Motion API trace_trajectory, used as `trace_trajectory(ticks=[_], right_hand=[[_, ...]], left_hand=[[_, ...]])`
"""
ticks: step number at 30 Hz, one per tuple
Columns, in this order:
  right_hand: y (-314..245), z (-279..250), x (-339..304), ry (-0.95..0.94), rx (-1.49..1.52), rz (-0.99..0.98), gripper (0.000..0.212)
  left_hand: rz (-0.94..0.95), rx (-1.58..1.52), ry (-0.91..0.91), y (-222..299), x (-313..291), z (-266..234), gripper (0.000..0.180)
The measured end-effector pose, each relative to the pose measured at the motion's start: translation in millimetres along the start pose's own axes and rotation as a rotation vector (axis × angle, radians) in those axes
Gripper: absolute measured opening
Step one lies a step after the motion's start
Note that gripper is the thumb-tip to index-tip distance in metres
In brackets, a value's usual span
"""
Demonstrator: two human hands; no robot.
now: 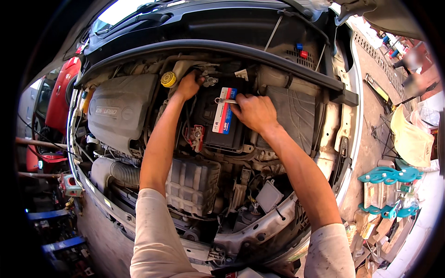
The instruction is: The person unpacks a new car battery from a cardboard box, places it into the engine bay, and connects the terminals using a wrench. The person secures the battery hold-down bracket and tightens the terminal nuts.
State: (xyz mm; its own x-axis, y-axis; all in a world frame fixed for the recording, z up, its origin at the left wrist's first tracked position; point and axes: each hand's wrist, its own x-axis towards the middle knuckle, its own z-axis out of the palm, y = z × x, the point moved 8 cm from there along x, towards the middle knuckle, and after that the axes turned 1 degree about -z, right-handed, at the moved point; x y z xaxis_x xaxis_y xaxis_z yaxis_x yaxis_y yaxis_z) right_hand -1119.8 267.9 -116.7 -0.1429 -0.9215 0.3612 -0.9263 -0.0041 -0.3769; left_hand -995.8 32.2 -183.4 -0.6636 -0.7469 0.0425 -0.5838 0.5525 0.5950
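A black car battery (pixel 204 111) with a red, white and blue label (pixel 224 111) sits in the middle of the engine bay. My right hand (pixel 256 112) is closed around a metal wrench (pixel 226 101), whose ring end points left over the label. By the battery's far left corner, my left hand (pixel 189 85) has its fingers curled at a metal battery terminal clamp (pixel 211 81); the fingertips are partly hidden. A red terminal piece (pixel 196 138) with metal fittings lies at the battery's near left corner.
Left of the battery are a grey engine cover (pixel 121 109) and a yellow cap (pixel 168 79). A ribbed black box (pixel 192 185) stands nearer me. Under the windscreen lie a blue cap (pixel 299 47) and a red cap (pixel 303 54). A turquoise-and-wood rack (pixel 391 175) stands outside, right.
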Motion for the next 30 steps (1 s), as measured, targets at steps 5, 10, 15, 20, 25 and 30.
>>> trace_trajectory(ticks=[5, 10, 15, 20, 25, 30], right_hand=[[6.0, 0.5, -3.0, -0.01, -0.04, 0.012, 0.029], [2.6, 0.0, -2.5, -0.004, -0.015, 0.003, 0.03], [4.6, 4.2, -1.6, -0.038, -0.032, 0.01, 0.029], [3.9, 9.5, 6.5, -0.204, -0.071, 0.069, 0.028], [13.3, 33.6, 52.5, -0.158, 0.058, 0.154, 0.029], [24.6, 65.8, 92.2, -0.171, 0.045, 0.159, 0.028]], left_hand=[[-0.29, -0.276, -0.123, 10.9, -7.3, 7.5, 0.053], [-0.227, -0.168, -0.078, 0.3, 1.2, 6.0, 0.054], [-0.194, -0.004, -0.125, 0.4, 12.2, 9.7, 0.05], [-0.203, 0.02, -0.136, 2.8, 11.8, 8.3, 0.048], [-0.279, -0.203, -0.105, 2.1, 4.3, 6.7, 0.042], [-0.363, -0.39, -0.153, 0.8, 3.1, 17.7, 0.037]])
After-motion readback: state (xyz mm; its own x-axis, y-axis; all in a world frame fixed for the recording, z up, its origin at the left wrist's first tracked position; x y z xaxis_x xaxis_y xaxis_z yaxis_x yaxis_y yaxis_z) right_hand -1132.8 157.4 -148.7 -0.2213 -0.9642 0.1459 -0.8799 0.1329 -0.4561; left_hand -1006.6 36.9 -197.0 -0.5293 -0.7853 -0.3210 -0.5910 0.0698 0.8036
